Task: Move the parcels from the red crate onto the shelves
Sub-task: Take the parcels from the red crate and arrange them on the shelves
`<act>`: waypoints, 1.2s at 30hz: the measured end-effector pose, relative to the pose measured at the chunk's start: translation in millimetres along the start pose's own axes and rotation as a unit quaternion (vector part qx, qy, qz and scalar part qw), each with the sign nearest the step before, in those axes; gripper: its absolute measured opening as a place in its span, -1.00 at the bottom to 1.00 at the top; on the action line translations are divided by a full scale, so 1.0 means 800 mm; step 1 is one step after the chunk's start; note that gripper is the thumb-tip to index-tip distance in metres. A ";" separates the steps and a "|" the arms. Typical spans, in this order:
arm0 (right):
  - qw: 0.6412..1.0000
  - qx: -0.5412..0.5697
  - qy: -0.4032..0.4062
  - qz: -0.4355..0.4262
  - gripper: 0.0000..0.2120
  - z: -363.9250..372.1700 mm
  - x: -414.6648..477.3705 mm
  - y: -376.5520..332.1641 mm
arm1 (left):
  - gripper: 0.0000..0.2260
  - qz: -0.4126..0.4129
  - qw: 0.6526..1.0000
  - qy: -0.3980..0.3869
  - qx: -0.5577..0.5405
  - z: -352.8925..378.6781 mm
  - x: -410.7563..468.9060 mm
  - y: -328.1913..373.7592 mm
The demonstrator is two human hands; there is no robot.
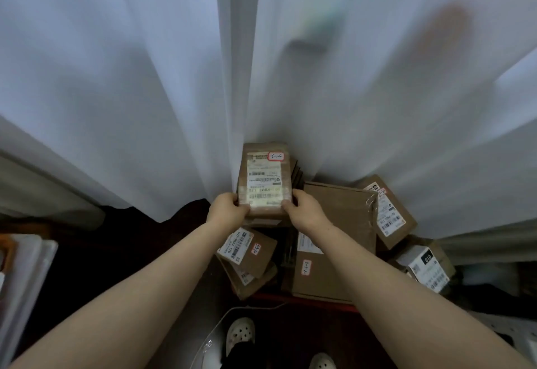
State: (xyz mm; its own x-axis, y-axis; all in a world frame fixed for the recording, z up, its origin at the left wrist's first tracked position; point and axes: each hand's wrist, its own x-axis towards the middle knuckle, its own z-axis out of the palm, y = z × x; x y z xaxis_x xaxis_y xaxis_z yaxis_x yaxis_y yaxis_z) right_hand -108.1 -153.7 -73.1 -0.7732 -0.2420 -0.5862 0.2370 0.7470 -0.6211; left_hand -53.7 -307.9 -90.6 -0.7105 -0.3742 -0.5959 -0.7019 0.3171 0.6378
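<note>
**A:** Above the red crate [319, 303], what is up in the air?

**B:** One brown parcel [264, 182], broad face up. Its white shipping label and a small red-edged sticker are turned to the camera. It hangs over the far left part of the crate, in front of the white curtain [145, 78] that drops behind the crate.

**A:** Who has hold of it?

**B:** Both hands. The left hand [229, 209] grips its near left corner and the right hand [302, 209] its near right corner. Each thumb lies on the top face, and the fingers [295, 194] curl round the edge to the underside. Both hands are closed on that one parcel.

**A:** And the crate itself?

**B:** Only a strip of its red near rim shows, because boxes cover the rest. At the left of the crate a small labelled parcel [247, 249] lies tilted on top of another. In the middle lies a large flat carton [316, 275], with a second flat carton [340, 209] behind it toward the far side. At the far right a tilted parcel [389, 214] shows its barcode label. By the near right corner sits a white-labelled box [424, 267]. I cannot tell whether it is inside the crate or just beside it.

**A:** On the near side of the crate?

**B:** Pale perforated clogs [241, 333] on a dark floor, and a thin white cable [220, 325] running just beside the left one.
</note>
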 end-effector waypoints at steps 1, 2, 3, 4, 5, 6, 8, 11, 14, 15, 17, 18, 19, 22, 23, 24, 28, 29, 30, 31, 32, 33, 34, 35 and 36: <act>1.000 0.011 0.005 0.000 -0.66 -0.003 -0.008 0.000 | -0.78 0.001 1.000 -0.001 -0.005 -0.001 -0.005 0.001; 1.000 0.022 0.013 0.000 -0.63 -0.006 -0.018 -0.001 | -0.77 0.002 1.000 -0.002 -0.013 -0.001 -0.011 0.002; 0.999 0.035 0.023 -0.003 -0.61 -0.010 -0.027 -0.001 | -0.78 0.003 1.000 -0.002 -0.023 -0.001 -0.019 0.005; 0.998 0.047 0.035 -0.008 -0.59 -0.014 -0.035 0.000 | -0.79 0.003 0.999 -0.003 -0.036 -0.001 -0.028 0.009; 0.997 0.057 0.048 -0.017 -0.58 -0.019 -0.044 0.000 | -0.81 0.003 0.999 -0.005 -0.054 -0.001 -0.038 0.013; 0.996 0.066 0.057 -0.028 -0.58 -0.024 -0.054 0.000 | -0.82 0.000 0.997 -0.007 -0.073 -0.002 -0.049 0.019; 0.992 0.099 0.062 -0.043 -0.58 -0.034 -0.072 -0.001 | -0.84 -0.004 0.995 -0.005 -0.101 -0.004 -0.073 0.030; 0.982 0.173 0.060 -0.054 -0.55 -0.053 -0.106 0.007 | -0.85 0.006 0.989 -0.008 -0.147 -0.005 -0.112 0.047; 0.963 0.262 0.047 -0.041 -0.58 -0.076 -0.137 0.024 | -0.84 0.025 0.981 -0.025 -0.191 0.003 -0.153 0.066; 0.955 0.292 0.044 -0.045 -0.59 -0.091 -0.161 0.040 | -0.85 0.039 0.982 -0.025 -0.185 0.016 -0.180 0.075; 0.946 0.316 0.044 -0.054 -0.60 -0.109 -0.185 0.059 | -0.85 0.058 0.986 -0.028 -0.153 0.031 -0.205 0.085; 0.943 0.324 0.048 -0.054 -0.60 -0.114 -0.190 0.069 | -0.84 0.067 0.989 -0.026 -0.132 0.037 -0.213 0.088; 0.937 0.342 0.052 -0.054 -0.60 -0.120 -0.198 0.076 | -0.83 0.076 0.990 -0.023 -0.114 0.042 -0.219 0.091; 0.918 0.383 0.079 -0.062 -0.61 -0.146 -0.241 0.117 | -0.82 0.104 0.992 -0.025 -0.068 0.077 -0.267 0.105; 0.910 0.401 0.087 -0.066 -0.59 -0.155 -0.254 0.125 | -0.80 0.111 0.992 -0.030 -0.051 0.086 -0.282 0.109; 0.898 0.423 0.094 -0.074 -0.57 -0.165 -0.266 0.131 | -0.77 0.117 0.992 -0.037 -0.030 0.094 -0.296 0.114; 0.887 0.420 0.138 -0.132 -0.52 -0.209 -0.307 0.140 | -0.72 0.177 0.972 0.042 0.148 0.089 -0.339 0.148; 0.899 0.381 0.155 -0.153 -0.45 -0.221 -0.314 0.141 | -0.70 0.206 0.956 0.093 0.188 0.082 -0.347 0.160; 0.913 0.333 0.167 -0.168 -0.38 -0.233 -0.324 0.141 | -0.68 0.238 0.943 0.125 0.195 0.075 -0.353 0.173; 0.926 0.285 0.171 -0.180 -0.33 -0.245 -0.334 0.140 | -0.66 0.273 0.935 0.129 0.184 0.069 -0.359 0.187; 0.937 0.243 0.165 -0.188 -0.30 -0.257 -0.344 0.140 | -0.59 0.305 0.927 0.108 0.188 0.063 -0.366 0.201; 0.944 0.212 0.152 -0.200 -0.28 -0.269 -0.355 0.139 | -0.44 0.323 0.920 0.062 0.214 0.060 -0.374 0.215; 0.948 0.189 0.139 -0.214 -0.27 -0.281 -0.368 0.139 | -0.31 0.327 0.913 -0.006 0.244 0.060 -0.385 0.229; 0.949 0.173 0.127 -0.230 -0.25 -0.291 -0.380 0.137 | -0.20 0.312 0.910 -0.082 0.261 0.062 -0.396 0.240; 0.949 0.164 0.115 -0.242 -0.23 -0.300 -0.391 0.135 | -0.14 0.293 0.904 -0.156 0.271 0.065 -0.407 0.251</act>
State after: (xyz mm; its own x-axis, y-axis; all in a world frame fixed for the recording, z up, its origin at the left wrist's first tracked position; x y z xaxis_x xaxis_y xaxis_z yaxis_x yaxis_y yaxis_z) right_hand 18.4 151.1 167.9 -0.9375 -0.3373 -0.0852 -0.0374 0.3413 -0.9392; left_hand 33.7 -76.8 205.9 -0.8880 0.2334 -0.3963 -0.0619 0.7932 0.6058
